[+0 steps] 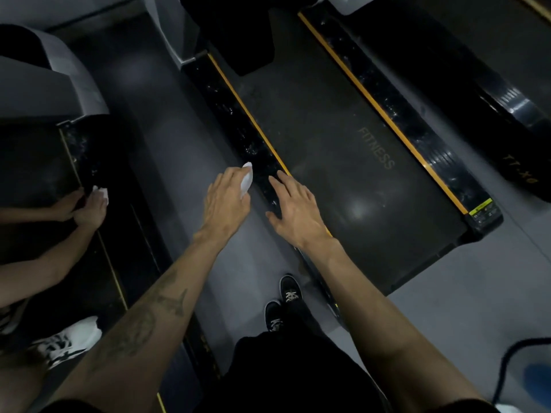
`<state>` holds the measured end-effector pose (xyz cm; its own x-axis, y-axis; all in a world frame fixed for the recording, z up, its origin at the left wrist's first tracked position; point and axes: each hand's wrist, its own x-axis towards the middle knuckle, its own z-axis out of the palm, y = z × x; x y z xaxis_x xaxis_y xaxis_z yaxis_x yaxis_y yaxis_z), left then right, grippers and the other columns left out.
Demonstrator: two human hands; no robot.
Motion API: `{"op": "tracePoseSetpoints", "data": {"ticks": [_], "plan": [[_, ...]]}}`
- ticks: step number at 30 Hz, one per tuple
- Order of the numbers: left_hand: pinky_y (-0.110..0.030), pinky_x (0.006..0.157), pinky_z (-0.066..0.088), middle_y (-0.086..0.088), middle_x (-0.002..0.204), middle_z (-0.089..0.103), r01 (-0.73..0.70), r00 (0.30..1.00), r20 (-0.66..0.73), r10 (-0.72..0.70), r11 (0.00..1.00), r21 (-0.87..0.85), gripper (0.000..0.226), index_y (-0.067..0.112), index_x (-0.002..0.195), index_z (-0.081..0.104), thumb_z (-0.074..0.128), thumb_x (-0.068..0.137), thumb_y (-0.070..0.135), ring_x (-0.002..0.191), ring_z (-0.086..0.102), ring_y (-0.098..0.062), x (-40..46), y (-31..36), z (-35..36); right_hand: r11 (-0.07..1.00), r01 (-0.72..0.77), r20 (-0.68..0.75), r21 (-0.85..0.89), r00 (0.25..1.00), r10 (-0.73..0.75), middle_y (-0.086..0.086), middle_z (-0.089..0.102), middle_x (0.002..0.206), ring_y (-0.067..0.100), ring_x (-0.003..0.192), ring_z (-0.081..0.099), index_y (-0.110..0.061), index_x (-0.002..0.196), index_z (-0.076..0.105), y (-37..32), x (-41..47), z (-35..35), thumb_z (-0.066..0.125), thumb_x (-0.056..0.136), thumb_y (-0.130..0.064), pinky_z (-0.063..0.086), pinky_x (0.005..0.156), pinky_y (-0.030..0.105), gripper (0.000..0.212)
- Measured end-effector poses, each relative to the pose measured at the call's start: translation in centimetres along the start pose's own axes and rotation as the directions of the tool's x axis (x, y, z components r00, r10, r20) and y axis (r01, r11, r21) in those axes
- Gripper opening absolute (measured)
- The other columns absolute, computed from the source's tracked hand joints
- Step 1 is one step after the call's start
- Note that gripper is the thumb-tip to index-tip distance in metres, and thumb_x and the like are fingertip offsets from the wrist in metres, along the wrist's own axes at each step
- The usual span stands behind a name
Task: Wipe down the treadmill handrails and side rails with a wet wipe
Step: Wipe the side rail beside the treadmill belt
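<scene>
A black treadmill with a dark belt (pixel 351 162) lies ahead, its side rails edged in yellow. The left side rail (pixel 238 126) is glossy and streaked with wet marks. My left hand (pixel 226 201) holds a white wet wipe (pixel 247 178) at the rail's outer edge, fingers stretched forward over it. My right hand (pixel 295 207) lies flat on the same rail, fingers straight and spread, just right of the wipe. The right side rail (pixel 417 126) runs along the belt's far side, also streaked.
On the left another person's hands (pixel 86 207) hold a white wipe (pixel 103 193) on a neighbouring treadmill's rail. A third treadmill (pixel 507 108) stands at the right. My black shoes (pixel 283 302) stand on the grey floor between the machines. A dark cable (pixel 512 362) curls at lower right.
</scene>
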<state>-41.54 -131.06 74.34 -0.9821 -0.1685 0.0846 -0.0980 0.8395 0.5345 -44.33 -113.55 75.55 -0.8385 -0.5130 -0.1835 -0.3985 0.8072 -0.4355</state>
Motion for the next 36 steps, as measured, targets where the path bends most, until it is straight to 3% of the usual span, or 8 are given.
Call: {"op": "tracePoseSetpoints", "data": {"ticks": [7, 14, 19, 23, 28, 33, 36], "plan": [[-0.047, 0.098, 0.046, -0.012, 0.133, 0.061, 0.123, 0.992, -0.023, -0.123, 0.992, 0.012, 0.058, 0.010, 0.145, 0.054, 0.055, 0.088, -0.004, 0.112, 0.059, -0.035, 3.2, -6.2, 1.4, 0.997, 0.063, 0.077, -0.036, 0.995, -0.060, 0.004, 0.013, 0.170, 0.024, 0.157, 0.013, -0.016, 0.163, 0.017, -1.0, 7.3, 3.8, 0.061, 0.100, -0.033, 0.016, 0.126, 0.047, 0.079], [-0.049, 0.099, 0.046, -0.013, 0.132, 0.061, 0.192, 0.981, -0.004, -0.192, 0.981, -0.032, 0.059, 0.009, 0.146, 0.053, 0.055, 0.089, -0.006, 0.111, 0.059, -0.035, 7.9, -14.0, 2.7, 1.000, 0.009, 0.172, -0.023, 0.985, -0.005, 0.002, 0.007, 0.171, 0.023, 0.157, 0.009, -0.019, 0.163, 0.015, -2.6, 15.0, 9.2, 0.059, 0.100, -0.031, 0.013, 0.127, 0.046, 0.077], [-0.057, 0.093, 0.049, -0.020, 0.124, 0.064, 0.125, 0.990, -0.059, -0.126, 0.992, -0.013, 0.055, 0.005, 0.145, 0.054, 0.054, 0.091, -0.007, 0.107, 0.061, -0.043, 13.9, -22.5, 4.3, 1.000, -0.002, 0.148, 0.022, 0.989, -0.001, 0.001, 0.008, 0.171, 0.024, 0.156, 0.012, -0.020, 0.163, 0.017, -4.0, 23.9, 14.7, 0.061, 0.098, -0.029, 0.014, 0.126, 0.047, 0.078], [-0.053, 0.090, 0.051, -0.017, 0.125, 0.062, 0.085, 0.996, -0.039, -0.084, 0.996, 0.022, 0.056, 0.008, 0.147, 0.052, 0.048, 0.092, 0.002, 0.107, 0.061, -0.040, 19.5, -29.4, 7.9, 1.000, -0.031, 0.113, 0.002, 0.993, 0.031, 0.001, 0.012, 0.170, 0.026, 0.155, 0.015, -0.020, 0.162, 0.022, -3.0, 31.4, 19.1, 0.065, 0.096, -0.030, 0.017, 0.126, 0.048, 0.079], [-0.053, 0.075, 0.056, -0.021, 0.110, 0.066, -0.008, 0.994, -0.105, 0.012, 0.999, 0.041, 0.050, 0.002, 0.134, 0.061, 0.045, 0.087, 0.007, 0.088, 0.065, -0.044, 29.0, -36.5, 13.2, 0.998, -0.053, 0.112, -0.033, 0.992, 0.057, -0.001, 0.010, 0.171, 0.028, 0.155, 0.015, -0.023, 0.163, 0.021, -0.2, 42.1, 23.2, 0.064, 0.096, -0.030, 0.016, 0.125, 0.047, 0.080], [-0.052, 0.094, 0.045, -0.013, 0.133, 0.056, 0.074, 0.997, 0.019, -0.075, 0.997, 0.036, 0.059, 0.011, 0.150, 0.048, 0.054, 0.092, 0.004, 0.116, 0.052, -0.038, 39.2, -42.0, 16.3, 0.997, -0.040, 0.054, -0.064, 0.998, 0.043, 0.003, 0.016, 0.170, 0.030, 0.154, 0.021, -0.020, 0.161, 0.026, 2.4, 54.3, 26.5, 0.066, 0.095, -0.034, 0.022, 0.123, 0.051, 0.079], [-0.050, 0.098, 0.042, -0.010, 0.137, 0.054, 0.096, 0.995, 0.020, -0.096, 0.995, 0.025, 0.061, 0.013, 0.152, 0.045, 0.060, 0.093, 0.008, 0.121, 0.051, -0.036, 44.2, -45.6, 18.3, 0.995, -0.006, 0.036, -0.098, 0.999, 0.009, 0.004, 0.015, 0.170, 0.029, 0.154, 0.018, -0.020, 0.161, 0.025, 3.1, 61.3, 27.9, 0.065, 0.096, -0.035, 0.021, 0.123, 0.050, 0.079]]}}
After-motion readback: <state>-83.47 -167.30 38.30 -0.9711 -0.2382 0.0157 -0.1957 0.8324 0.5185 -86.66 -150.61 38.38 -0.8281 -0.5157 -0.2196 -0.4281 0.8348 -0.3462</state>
